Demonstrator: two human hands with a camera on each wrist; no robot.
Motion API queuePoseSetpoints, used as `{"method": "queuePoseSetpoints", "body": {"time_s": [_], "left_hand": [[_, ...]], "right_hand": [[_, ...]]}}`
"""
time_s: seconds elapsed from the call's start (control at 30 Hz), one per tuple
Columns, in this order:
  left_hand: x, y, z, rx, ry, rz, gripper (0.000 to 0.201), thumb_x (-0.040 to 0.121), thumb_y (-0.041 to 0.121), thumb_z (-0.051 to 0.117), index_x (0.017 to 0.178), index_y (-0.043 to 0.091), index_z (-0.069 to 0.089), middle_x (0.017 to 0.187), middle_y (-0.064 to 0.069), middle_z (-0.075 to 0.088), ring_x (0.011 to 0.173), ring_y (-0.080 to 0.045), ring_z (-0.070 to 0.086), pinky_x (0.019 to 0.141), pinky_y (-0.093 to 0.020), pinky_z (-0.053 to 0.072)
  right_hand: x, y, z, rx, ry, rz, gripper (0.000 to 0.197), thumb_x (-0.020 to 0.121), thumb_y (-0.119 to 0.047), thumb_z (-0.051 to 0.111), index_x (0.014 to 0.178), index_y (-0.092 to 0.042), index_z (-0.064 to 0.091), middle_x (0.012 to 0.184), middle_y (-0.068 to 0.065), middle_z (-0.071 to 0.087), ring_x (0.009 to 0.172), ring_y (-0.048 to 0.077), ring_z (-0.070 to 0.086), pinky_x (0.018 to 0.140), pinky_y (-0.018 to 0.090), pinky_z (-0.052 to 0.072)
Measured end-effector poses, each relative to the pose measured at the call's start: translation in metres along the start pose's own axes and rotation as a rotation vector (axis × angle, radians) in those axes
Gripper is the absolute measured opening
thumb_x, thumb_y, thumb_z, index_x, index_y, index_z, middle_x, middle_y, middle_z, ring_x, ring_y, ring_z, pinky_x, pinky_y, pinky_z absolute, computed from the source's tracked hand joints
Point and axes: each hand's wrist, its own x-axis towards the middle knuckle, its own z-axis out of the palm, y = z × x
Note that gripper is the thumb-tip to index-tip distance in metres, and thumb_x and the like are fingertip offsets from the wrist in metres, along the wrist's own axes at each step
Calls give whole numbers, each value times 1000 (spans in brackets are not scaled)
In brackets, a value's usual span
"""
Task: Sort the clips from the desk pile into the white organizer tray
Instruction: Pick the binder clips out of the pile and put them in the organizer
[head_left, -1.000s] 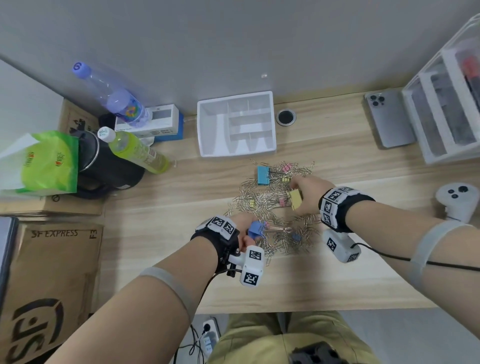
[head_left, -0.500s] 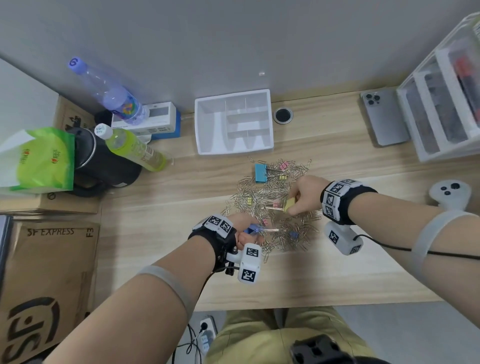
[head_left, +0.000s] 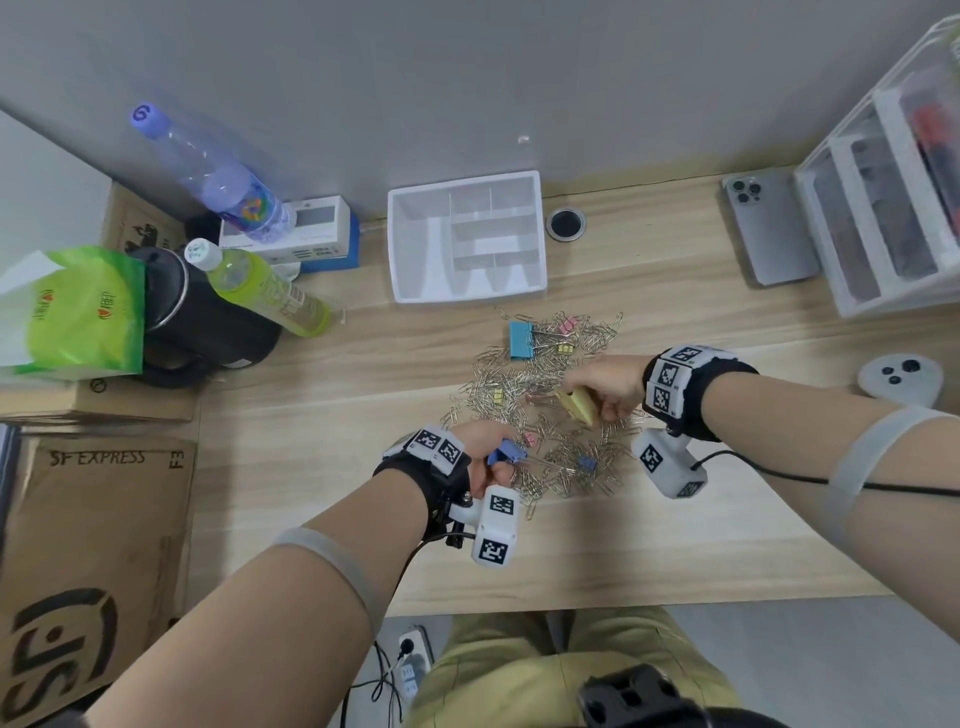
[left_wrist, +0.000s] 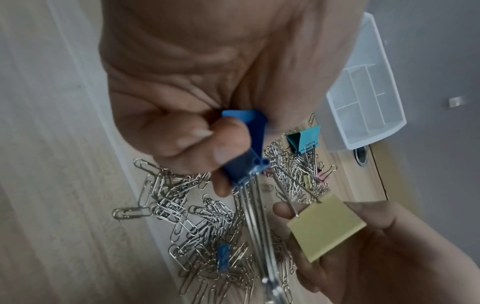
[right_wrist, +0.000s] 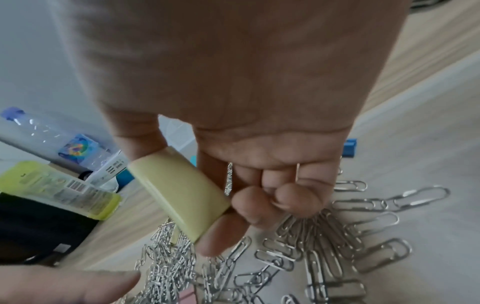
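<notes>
1. Clips (head_left: 540, 410) lie in a loose pile on the wooden desk (head_left: 649, 545), mostly silver paper clips with a few small pink, yellow and blue binder clips mixed in.
2. A teal binder clip (head_left: 520, 340) sits at the pile's far edge, near the front wall of the white organizer tray (head_left: 467, 296), with a strip of bare wood between them.
3. The tray stands against the grey wall; its compartments show nothing inside.
4. The left hand (head_left: 483, 449) pinches a blue binder clip (left_wrist: 249, 150) between thumb and curled fingers at the pile's near-left edge; its wire handles point down over the paper clips.
5. The right hand (head_left: 608, 384) holds a yellow binder clip (right_wrist: 179, 191) between thumb and forefinger, the other fingers curled in, above the pile's right side.
6. The two hands are near each other but apart, the pile between and under them.
7. Left of the tray, a green bottle (head_left: 265, 291), a clear bottle (head_left: 218, 176) and a black kettle (head_left: 202, 322) crowd the desk's left end.
8. To the right, a cable hole (head_left: 565, 224) lies just beside the tray; a phone (head_left: 774, 228) and a white drawer unit (head_left: 883, 208) stand farther off.
9. Bare wood runs from the pile to the desk's near edge, and on the right towards a white controller (head_left: 898, 379).
</notes>
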Motion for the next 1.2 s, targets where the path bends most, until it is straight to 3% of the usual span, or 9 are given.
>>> {"method": "queuePoseSetpoints", "body": {"time_s": [0.2,0.27,0.43,0.6,0.7,0.77,0.87,1.03,1.2], "left_hand": [[-13,3,-3,-77,-107,2,66,96,62,35,78,3,56,38,-3,50,26,-8,32,32,-11,24],[-18,5,-4,-98,-163,12,57,93,59,45,81,3,54,40,0,49,27,-8,32,32,-12,23],[-19,6,-6,-77,-247,32,40,83,42,59,81,2,56,41,4,38,30,-7,32,33,-14,25],[-22,5,-2,-14,-202,138,12,91,19,56,88,8,53,50,0,38,36,-11,40,36,-18,35],[-19,3,-4,25,-180,181,17,94,21,54,80,13,50,54,-3,43,46,-16,50,43,-21,44],[-18,4,-6,-9,-187,191,21,97,23,51,79,12,50,57,-4,47,55,-19,55,52,-27,50],[-18,7,-9,-80,-159,210,19,98,23,49,83,11,51,60,-6,47,60,-22,54,58,-32,52],[-17,12,-16,-140,-116,216,12,92,18,47,95,7,50,74,-11,49,59,-22,52,55,-31,49],[-13,18,-19,-204,-137,204,18,87,22,41,95,8,50,70,-8,44,55,-22,47,54,-28,43]], "right_hand": [[-2,-1,4,276,-76,-54,43,92,-30,26,101,-7,61,84,4,73,50,14,47,48,25,24],[-5,-2,4,329,-72,-75,43,93,-30,24,94,-6,60,87,9,72,50,14,45,47,25,26],[-9,-5,0,369,-86,-70,46,98,-41,24,92,-8,55,64,1,66,46,10,44,46,23,29],[-9,-5,-3,318,-167,-154,26,93,-36,50,89,-12,58,71,1,63,58,13,49,53,23,36],[-12,-8,-5,214,-181,-196,8,91,-21,63,92,-13,61,82,6,64,57,11,57,47,19,44],[-14,-10,-6,111,-147,-211,21,85,-12,71,103,-18,60,93,7,66,61,11,62,54,21,50],[-18,-18,-3,-60,-79,-302,37,74,-12,80,103,-26,61,102,7,60,80,20,58,77,37,50],[-33,-40,6,-224,5,-378,46,77,1,69,115,-24,62,97,-8,57,68,1,56,53,14,47],[-28,-47,12,-229,-15,-375,45,75,1,69,107,-29,63,89,-10,60,62,8,58,51,19,47]]}}
